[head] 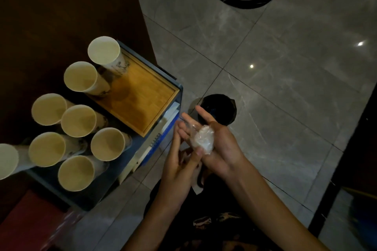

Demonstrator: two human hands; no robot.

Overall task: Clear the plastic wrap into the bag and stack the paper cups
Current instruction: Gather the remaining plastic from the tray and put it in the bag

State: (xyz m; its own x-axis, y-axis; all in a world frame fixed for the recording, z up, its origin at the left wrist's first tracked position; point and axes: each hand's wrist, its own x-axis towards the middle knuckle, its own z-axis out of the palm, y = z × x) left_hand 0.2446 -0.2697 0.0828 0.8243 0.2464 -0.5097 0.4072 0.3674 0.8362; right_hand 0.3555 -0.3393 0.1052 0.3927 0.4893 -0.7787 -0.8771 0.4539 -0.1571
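Observation:
A crumpled ball of clear plastic wrap (pixel 203 136) lies on the upturned palm of my right hand (pixel 220 144), whose fingers are stretched out flat. My left hand (pixel 177 161) stands edge-on beside it, fingers straight, its thumb touching the near side of the wrap. Just beyond my fingertips, a small bin lined with a black bag (pixel 221 108) stands on the floor. Several empty paper cups stand upright and separate at the left, such as one cup (pixel 107 144) nearest my left hand and another cup (pixel 103 50) at the far end.
The cups stand on a blue-grey cart (pixel 180 87); two of them are on a wooden tray (pixel 142 98) on top of it. A dark wooden wall (pixel 61 6) rises behind. Grey floor tiles (pixel 275 77) spread to the right. A red object (pixel 24 220) sits at the lower left.

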